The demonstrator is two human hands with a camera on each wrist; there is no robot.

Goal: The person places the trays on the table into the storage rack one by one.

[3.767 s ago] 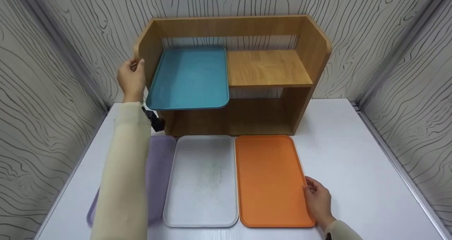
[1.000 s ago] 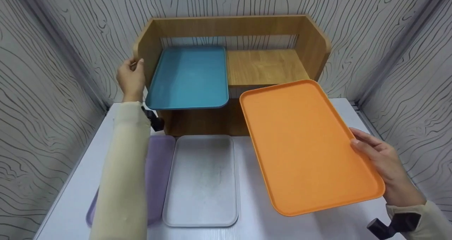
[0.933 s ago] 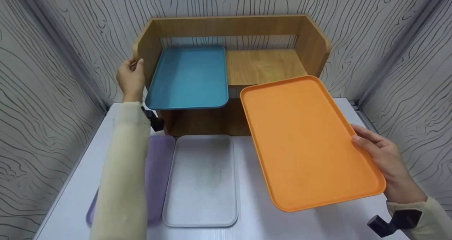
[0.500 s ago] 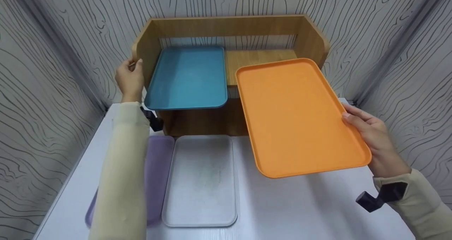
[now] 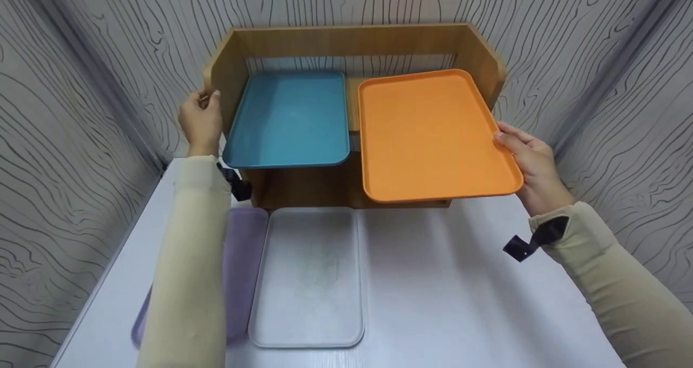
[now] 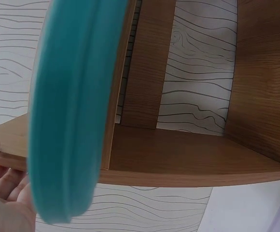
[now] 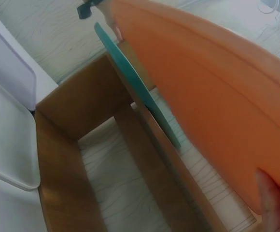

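Right hand [image 5: 533, 165] grips the orange tray [image 5: 430, 135] by its right long rim, thumb on top, fingers curled beneath, keeping it roughly level above the right half of the wooden shelf unit's [image 5: 479, 59] upper board. Left hand [image 5: 200, 122] curls round the unit's left side panel, probably to steady it. Blue tray [image 5: 289, 119] lies just inward of those fingers. White tray [image 5: 308, 276] and purple tray [image 5: 243, 260] lie on the table [image 5: 460, 292].

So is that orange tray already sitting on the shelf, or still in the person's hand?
Still in hand. The right hand grips the orange tray's edge, and its near end juts out past the wooden shelf.
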